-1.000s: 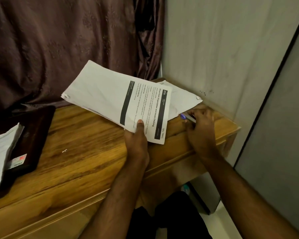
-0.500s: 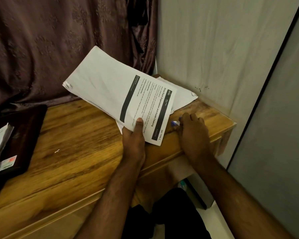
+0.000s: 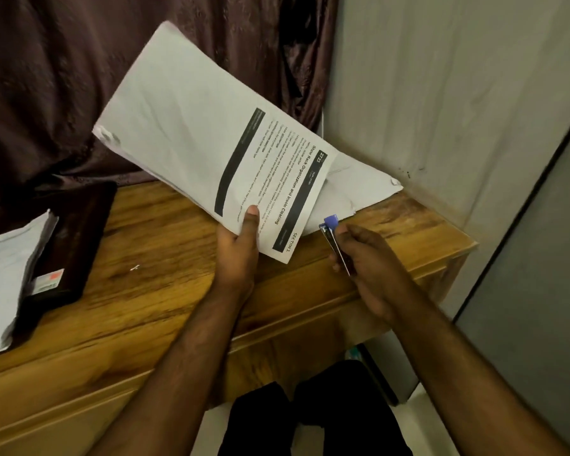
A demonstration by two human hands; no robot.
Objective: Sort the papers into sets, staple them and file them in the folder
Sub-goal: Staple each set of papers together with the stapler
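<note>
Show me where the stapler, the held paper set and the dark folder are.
stapler (image 3: 330, 225), head view, its blue front end.
held paper set (image 3: 191, 126), head view, blank upper area.
dark folder (image 3: 76, 238), head view, bare cover.

The held sheet (image 3: 211, 153) reads "Shoe Rack Organization", "SECTION 1".

The sheet (image 3: 208, 133) is white with black bars and black print. The stapler (image 3: 334, 240) is silver with a blue tip. The table (image 3: 165, 291) is honey-brown with dark grain. At its left edge lies a dark brown folder (image 3: 76, 245) bearing a white and red label (image 3: 48, 282). The curtain (image 3: 63, 77) is brown with a faint floral pattern.
</note>
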